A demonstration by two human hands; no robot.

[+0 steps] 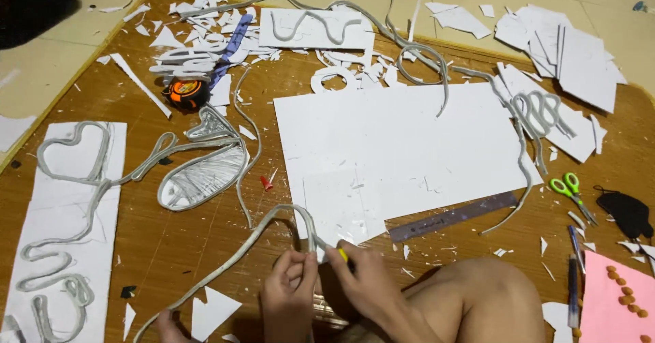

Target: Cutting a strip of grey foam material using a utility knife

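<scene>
Near the bottom edge of the wooden table, both hands work on a grey bendy strip. Left hand pinches the strip, fingers closed on it. Right hand is closed too, around a small yellow tool; can't tell what kind, looks like a cutter or pen. The strip loops up from the hands, bends over, then runs down and left toward the table's corner.

Just above the hands sits a small white board, on top of a big white sheet. A dark ruler lies right beside them. More grey strip makes a heart and squiggles on a long white board at the left. An orange tape measure sits up by lots of white scraps. Green scissors, a black cloth thing and a pink sheet are at the right. The person's bare knee is right next to the hands.

What could go wrong, I think: the yellow tool is v. close to the left fingers, so a slip could nick them, or the knee. The strip is springy & could pop out of the pinch. Pulling hard could drag the long tail and mess up shapes nearby. Little scraps could get stuck under the strip.
</scene>
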